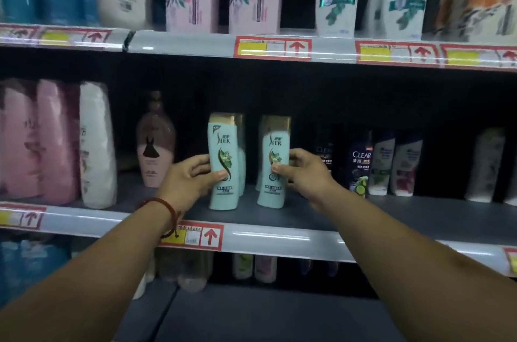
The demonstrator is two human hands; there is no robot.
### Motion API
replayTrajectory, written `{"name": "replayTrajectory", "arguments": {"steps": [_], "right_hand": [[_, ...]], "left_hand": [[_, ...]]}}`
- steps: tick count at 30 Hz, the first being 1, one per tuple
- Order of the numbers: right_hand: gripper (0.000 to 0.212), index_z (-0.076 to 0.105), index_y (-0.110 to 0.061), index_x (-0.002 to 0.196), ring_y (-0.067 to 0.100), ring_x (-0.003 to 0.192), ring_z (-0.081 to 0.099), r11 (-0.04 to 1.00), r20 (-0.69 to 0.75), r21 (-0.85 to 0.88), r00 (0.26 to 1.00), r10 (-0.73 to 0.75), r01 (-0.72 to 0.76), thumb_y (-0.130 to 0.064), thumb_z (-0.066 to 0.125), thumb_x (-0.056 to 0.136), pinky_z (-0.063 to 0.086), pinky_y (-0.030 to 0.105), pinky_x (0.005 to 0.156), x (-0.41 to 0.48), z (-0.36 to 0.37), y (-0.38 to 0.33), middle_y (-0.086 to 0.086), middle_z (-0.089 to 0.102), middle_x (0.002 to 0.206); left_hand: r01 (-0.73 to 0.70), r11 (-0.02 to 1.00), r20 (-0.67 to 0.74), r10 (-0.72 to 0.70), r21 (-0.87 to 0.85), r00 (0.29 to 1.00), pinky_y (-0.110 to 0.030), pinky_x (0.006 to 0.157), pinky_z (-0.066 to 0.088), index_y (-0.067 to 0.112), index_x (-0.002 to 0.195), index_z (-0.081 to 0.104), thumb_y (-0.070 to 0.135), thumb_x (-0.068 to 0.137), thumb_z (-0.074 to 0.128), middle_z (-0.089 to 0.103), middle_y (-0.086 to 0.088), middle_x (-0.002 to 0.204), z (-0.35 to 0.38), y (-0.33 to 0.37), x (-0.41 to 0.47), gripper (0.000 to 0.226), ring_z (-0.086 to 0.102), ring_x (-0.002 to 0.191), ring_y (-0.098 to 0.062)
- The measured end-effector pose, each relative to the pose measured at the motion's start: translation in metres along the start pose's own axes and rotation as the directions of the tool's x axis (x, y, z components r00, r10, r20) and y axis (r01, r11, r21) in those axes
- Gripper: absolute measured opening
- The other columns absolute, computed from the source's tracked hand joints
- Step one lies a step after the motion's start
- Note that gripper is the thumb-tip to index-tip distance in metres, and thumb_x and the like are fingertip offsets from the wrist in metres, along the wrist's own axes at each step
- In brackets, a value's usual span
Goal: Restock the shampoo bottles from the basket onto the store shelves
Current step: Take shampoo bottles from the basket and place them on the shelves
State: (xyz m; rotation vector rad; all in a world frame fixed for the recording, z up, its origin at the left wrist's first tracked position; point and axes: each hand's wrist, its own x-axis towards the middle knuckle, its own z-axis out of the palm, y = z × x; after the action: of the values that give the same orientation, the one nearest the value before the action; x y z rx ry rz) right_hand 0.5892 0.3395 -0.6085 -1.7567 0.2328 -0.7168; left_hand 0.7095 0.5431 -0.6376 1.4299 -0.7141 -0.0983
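Grey store shelving is lined with bottles. Near the front edge of the middle shelf (321, 218), the left bottle (223, 143) is held upright, pinched by the left grip (188, 178), and the right bottle (275, 145) by the right grip (306, 172). Both are slim, glossy mint-green plastic with gold caps. They could be toppled from their narrow bases if nudged on release.
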Motion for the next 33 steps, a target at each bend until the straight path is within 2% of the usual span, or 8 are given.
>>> {"name": "replayTrajectory", "arguments": {"steps": [3,6,8,11,17,20,27,33], "right_hand": [[0.015,0.067,-0.014,0.102,0.026,0.099,0.071,1.0,-0.022,-0.014,1.0,-0.019,0.019,-0.008,0.073,0.089,0.058,0.046,0.091,0.016,0.005,0.01,0.01,0.072,0.106],[0.017,0.064,-0.014,0.106,0.026,0.1,0.071,1.0,-0.039,0.004,0.999,0.002,-0.002,-0.012,0.072,0.091,0.059,0.046,0.088,0.023,0.005,0.018,0.01,0.071,0.11],[0.024,0.063,-0.009,0.112,0.022,0.091,0.071,0.999,-0.017,0.028,0.999,0.033,-0.033,-0.009,0.073,0.09,0.061,0.034,0.072,0.02,0.003,0.023,0.011,0.071,0.107],[0.031,0.064,-0.005,0.113,0.013,0.078,0.067,0.998,0.027,-0.052,0.999,0.047,-0.045,-0.003,0.077,0.084,0.051,0.016,0.052,0.013,-0.001,0.033,0.004,0.07,0.092],[0.035,0.067,0.0,0.111,0.019,0.085,0.07,0.997,0.015,-0.057,0.999,0.049,-0.048,-0.002,0.08,0.079,0.055,0.02,0.06,0.017,0.0,0.04,0.014,0.074,0.105],[0.033,0.069,0.0,0.108,0.019,0.084,0.071,0.996,-0.006,-0.075,0.999,0.041,-0.042,-0.005,0.082,0.079,0.055,0.021,0.061,0.019,0.001,0.043,0.013,0.075,0.105],[0.03,0.07,-0.001,0.109,0.01,0.073,0.067,0.993,0.003,-0.121,1.0,0.014,-0.013,-0.008,0.08,0.082,0.048,0.013,0.051,0.021,0.003,0.043,0.01,0.074,0.098],[0.03,0.071,-0.002,0.112,0.01,0.071,0.066,0.987,0.008,-0.156,1.0,-0.026,0.027,-0.008,0.078,0.084,0.048,0.011,0.053,0.022,0.004,0.045,0.011,0.074,0.099]], "left_hand": [[0.012,0.999,0.018,-0.012,-0.052,1.0,-0.044,0.079,0.06,0.017,0.12,0.066,0.011,0.083,0.075,0.074,0.0,0.11,0.002,-0.005,0.004,0.039,0.072,0.099,-0.022],[0.015,0.998,0.042,-0.017,0.064,0.999,-0.044,0.084,0.058,0.019,0.114,0.067,0.013,0.071,0.085,0.075,0.001,0.106,-0.004,-0.014,0.004,0.046,0.073,0.097,-0.021],[-0.018,0.984,0.048,0.01,0.178,0.999,-0.041,0.088,0.057,0.024,0.109,0.069,0.015,0.066,0.089,0.076,0.005,0.102,-0.007,-0.019,0.003,0.048,0.073,0.095,-0.016],[-0.066,0.965,0.038,0.058,0.254,0.998,-0.036,0.088,0.058,0.03,0.11,0.071,0.018,0.067,0.09,0.076,0.009,0.099,-0.006,-0.02,0.001,0.048,0.072,0.092,-0.008],[-0.073,0.959,-0.002,0.077,0.273,0.997,-0.035,0.089,0.058,0.022,0.11,0.072,0.019,0.07,0.088,0.077,0.007,0.093,-0.001,-0.02,-0.001,0.044,0.073,0.088,-0.008],[-0.071,0.953,-0.022,0.081,0.296,0.997,-0.034,0.087,0.059,0.022,0.11,0.072,0.021,0.07,0.088,0.077,0.007,0.093,-0.001,-0.021,0.0,0.043,0.073,0.087,-0.006],[-0.068,0.947,-0.049,0.087,0.313,0.995,-0.033,0.088,0.059,0.021,0.111,0.072,0.02,0.072,0.087,0.076,0.008,0.095,0.0,-0.022,-0.001,0.042,0.072,0.087,-0.005],[-0.063,0.931,-0.064,0.092,0.359,0.994,-0.032,0.087,0.059,0.02,0.114,0.071,0.023,0.073,0.086,0.076,0.008,0.099,0.001,-0.02,-0.001,0.044,0.072,0.089,-0.005]]}}
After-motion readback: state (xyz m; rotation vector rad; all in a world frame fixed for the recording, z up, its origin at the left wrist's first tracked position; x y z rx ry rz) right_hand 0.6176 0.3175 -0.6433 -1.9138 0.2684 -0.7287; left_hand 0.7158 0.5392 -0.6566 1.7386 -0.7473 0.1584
